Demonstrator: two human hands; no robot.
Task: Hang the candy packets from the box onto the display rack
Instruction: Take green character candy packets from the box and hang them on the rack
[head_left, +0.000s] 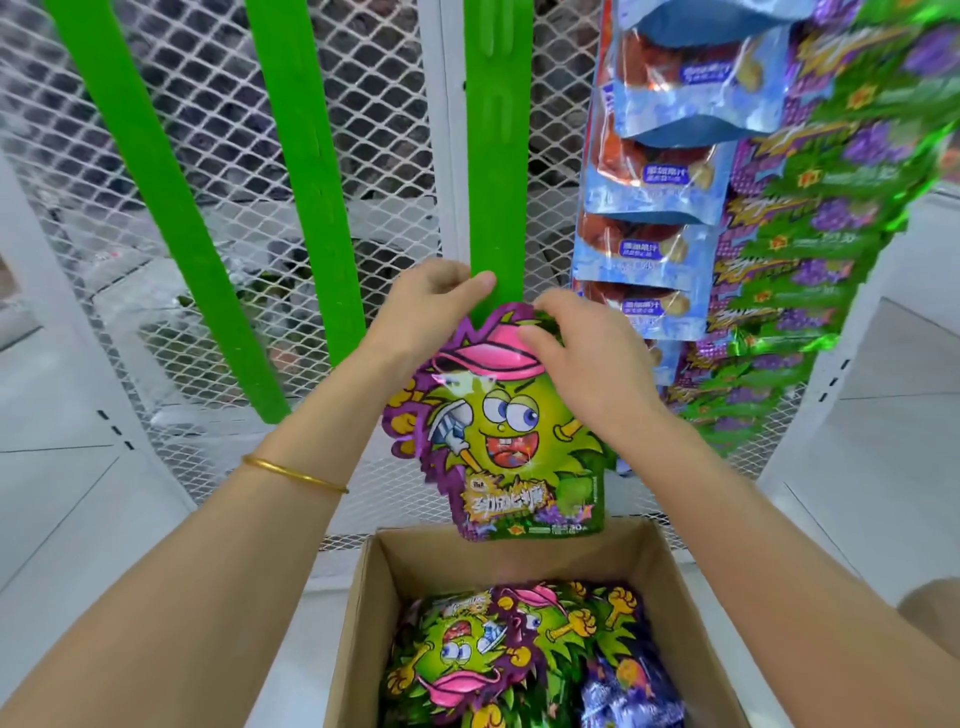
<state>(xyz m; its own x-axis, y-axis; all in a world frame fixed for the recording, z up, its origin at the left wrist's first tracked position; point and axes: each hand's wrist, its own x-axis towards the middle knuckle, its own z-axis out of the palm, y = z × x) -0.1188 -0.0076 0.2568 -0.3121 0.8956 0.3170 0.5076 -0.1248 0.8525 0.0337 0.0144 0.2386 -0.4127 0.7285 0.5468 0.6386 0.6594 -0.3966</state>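
A green and purple candy packet (498, 431) with a cartoon face and pink cap hangs upright at the foot of a green hanging strip (496, 156). My left hand (431, 306) pinches the strip's lower end just above the packet's top left corner. My right hand (576, 353) grips the packet's top right edge, fingers curled over the pink cap. Below stands an open cardboard box (670, 582) with several more candy packets (498, 654) lying flat inside.
Two more bare green strips (306, 171) (156, 197) hang to the left against the white mesh rack (374, 130). To the right hang filled strips of blue packets (660, 176) and green-purple packets (810, 234). White floor surrounds the box.
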